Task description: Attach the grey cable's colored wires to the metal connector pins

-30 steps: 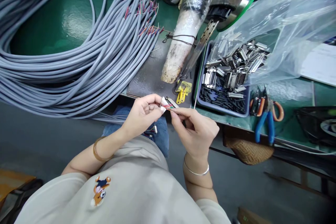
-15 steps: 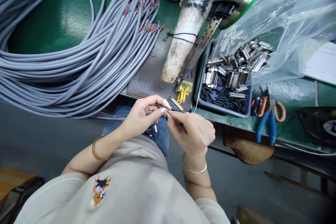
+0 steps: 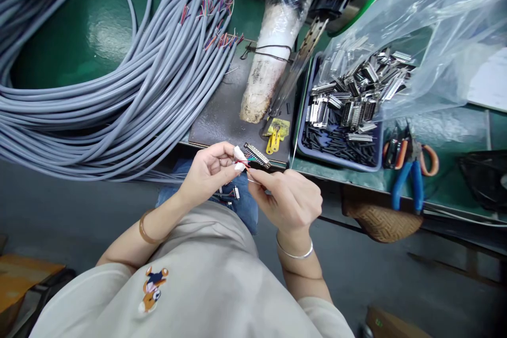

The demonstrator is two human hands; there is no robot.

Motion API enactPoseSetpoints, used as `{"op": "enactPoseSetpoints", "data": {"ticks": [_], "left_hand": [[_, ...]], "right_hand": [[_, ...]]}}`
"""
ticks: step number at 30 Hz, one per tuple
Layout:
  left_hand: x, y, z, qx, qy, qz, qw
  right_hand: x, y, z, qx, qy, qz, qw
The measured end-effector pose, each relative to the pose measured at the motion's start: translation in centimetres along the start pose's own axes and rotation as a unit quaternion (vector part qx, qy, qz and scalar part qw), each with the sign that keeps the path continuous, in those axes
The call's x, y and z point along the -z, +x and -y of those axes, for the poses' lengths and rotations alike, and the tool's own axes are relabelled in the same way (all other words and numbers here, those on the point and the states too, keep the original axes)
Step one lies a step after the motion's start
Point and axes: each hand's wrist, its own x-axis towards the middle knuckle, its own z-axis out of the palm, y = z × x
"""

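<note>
My left hand (image 3: 208, 171) pinches the stripped end of a grey cable, where thin red and green wires (image 3: 246, 161) fan out; its fingertips wear white tape. A small metal connector (image 3: 257, 155) hangs on those wires just beyond my fingers. My right hand (image 3: 287, 200) is closed beside them, its fingertips pinching one of the thin wires below the connector. Both hands hover over my lap at the front edge of the green bench (image 3: 99, 26). Another wired connector (image 3: 234, 193) lies on my knee.
A big coil of grey cables (image 3: 99, 100) fills the bench's left. A taped soldering iron holder (image 3: 273, 58) stands on a dark mat (image 3: 222, 111). A blue tray (image 3: 336, 161) and a plastic bag (image 3: 415, 37) hold several metal connectors. Blue pliers (image 3: 407, 182) lie right.
The connector has swung up and away from my right fingers, which now pinch lower on a wire. Both hands drifted slightly left in view.
</note>
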Motion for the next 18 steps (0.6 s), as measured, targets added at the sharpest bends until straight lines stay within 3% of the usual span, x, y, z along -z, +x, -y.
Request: {"op": "enactPoseSetpoints", "data": {"ticks": [10,18], "left_hand": [[0.3,0.2,0.2,0.039,-0.043,-0.004,0.998],[0.3,0.1,-0.1,0.056,-0.079,-0.008,0.995]], "right_hand": [[0.4,0.5,0.8,0.051,0.02,0.057,0.997],[0.2,0.9,0.7,0.067,0.03,0.052,0.996]]}}
